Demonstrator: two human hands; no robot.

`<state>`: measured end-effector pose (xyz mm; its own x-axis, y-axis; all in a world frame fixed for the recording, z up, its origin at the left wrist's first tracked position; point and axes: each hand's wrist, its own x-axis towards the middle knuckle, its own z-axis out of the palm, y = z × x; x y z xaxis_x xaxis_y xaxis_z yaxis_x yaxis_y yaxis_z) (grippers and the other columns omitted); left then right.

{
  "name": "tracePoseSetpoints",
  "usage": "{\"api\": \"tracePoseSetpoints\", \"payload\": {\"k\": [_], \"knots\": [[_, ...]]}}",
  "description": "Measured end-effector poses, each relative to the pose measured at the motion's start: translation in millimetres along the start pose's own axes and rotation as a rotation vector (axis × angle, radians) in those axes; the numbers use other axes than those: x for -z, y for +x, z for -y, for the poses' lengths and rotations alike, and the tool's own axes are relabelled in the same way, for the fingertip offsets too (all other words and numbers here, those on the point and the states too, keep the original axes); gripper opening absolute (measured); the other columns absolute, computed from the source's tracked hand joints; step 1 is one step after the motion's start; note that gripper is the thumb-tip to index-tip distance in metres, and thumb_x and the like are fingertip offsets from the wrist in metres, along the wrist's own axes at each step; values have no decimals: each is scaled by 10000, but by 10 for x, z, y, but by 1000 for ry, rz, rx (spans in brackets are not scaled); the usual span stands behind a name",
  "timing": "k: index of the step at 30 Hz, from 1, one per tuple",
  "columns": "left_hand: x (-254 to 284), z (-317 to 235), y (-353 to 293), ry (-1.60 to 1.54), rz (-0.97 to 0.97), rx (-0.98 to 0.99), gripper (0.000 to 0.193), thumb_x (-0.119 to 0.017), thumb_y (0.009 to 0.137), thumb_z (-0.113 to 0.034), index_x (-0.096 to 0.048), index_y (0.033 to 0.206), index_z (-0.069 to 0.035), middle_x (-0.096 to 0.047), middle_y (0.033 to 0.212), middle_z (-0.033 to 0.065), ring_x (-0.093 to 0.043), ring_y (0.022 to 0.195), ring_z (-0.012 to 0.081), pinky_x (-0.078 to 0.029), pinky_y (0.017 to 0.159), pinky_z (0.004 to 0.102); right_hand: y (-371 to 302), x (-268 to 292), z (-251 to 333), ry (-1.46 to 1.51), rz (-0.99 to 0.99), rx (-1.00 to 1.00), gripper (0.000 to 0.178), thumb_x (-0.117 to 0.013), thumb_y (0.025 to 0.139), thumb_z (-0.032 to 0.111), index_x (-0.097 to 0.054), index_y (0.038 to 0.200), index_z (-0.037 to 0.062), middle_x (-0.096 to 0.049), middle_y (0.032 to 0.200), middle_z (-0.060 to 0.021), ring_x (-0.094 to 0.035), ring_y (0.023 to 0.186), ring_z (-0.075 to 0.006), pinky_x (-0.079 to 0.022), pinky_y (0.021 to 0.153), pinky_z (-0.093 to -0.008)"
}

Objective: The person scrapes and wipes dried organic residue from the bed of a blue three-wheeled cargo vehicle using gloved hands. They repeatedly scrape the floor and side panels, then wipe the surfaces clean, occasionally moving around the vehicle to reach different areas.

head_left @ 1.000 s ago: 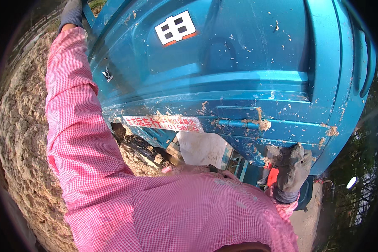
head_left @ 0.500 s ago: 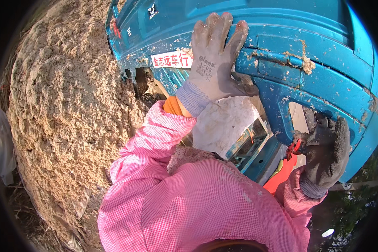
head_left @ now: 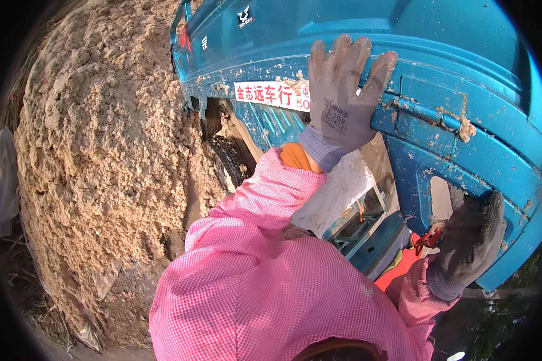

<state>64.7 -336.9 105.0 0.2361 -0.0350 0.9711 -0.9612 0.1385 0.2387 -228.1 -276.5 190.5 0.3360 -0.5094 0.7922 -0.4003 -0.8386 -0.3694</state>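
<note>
My left hand (head_left: 346, 96), in a grey coated work glove, lies on the outside of a blue vehicle panel (head_left: 427, 60) with its fingers stretched and spread. At the lower right, my right hand (head_left: 470, 246), in a darker, dirt-stained glove, is bent around the blue frame beside a cutout; its fingertips are partly hidden there. Red cord or ribbon (head_left: 426, 239) hangs beside the right hand. Below the left hand, a white sheet (head_left: 337, 195) shows through the vehicle's frame. Crumbs of pale dirt cling to the panel.
A large heap of pale, crumbly material (head_left: 108, 156) rises on the left, close against the vehicle. A black tyre (head_left: 227, 159) shows between heap and body. Bright orange-red material (head_left: 398, 269) lies below the right hand. A white plate with red lettering (head_left: 264, 93) sits on the panel.
The vehicle, the heap and my left hand appear shifted right and down in the picture. More of the tyre shows now. Both hands stay at the blue body.
</note>
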Motion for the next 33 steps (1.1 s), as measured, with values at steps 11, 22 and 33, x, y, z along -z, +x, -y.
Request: {"api": "tracePoseSetpoints", "payload": {"k": [11,22,33], "knots": [[231,-21,-2,4,-103,-53,581,-796,782,-230,-673,1349,-198,-569,1316,176,-541,1248,417,-406,1093,616,-55,-231,39,-27,-93,175,387,-595,1056,95,-554,1391,-95,-663,1283,-236,-718,1075,-280,-619,896,-395],[399,-62,147,-30,19,-79,919,-868,651,-375,-565,1476,-104,-498,1366,184,-467,1311,422,-355,1150,600,35,-191,105,-607,-115,347,502,-778,845,-14,-630,1324,-43,-706,1044,-153,-689,785,-275,-545,688,-363],[190,109,205,-28,110,24,961,-871,700,-446,-519,1519,-89,-552,1376,221,-492,1322,449,-350,1165,580,290,-151,98,-564,-27,269,459,-678,877,14,-644,1335,16,-638,948,-122,-586,801,-299,-491,731,-413]]}}
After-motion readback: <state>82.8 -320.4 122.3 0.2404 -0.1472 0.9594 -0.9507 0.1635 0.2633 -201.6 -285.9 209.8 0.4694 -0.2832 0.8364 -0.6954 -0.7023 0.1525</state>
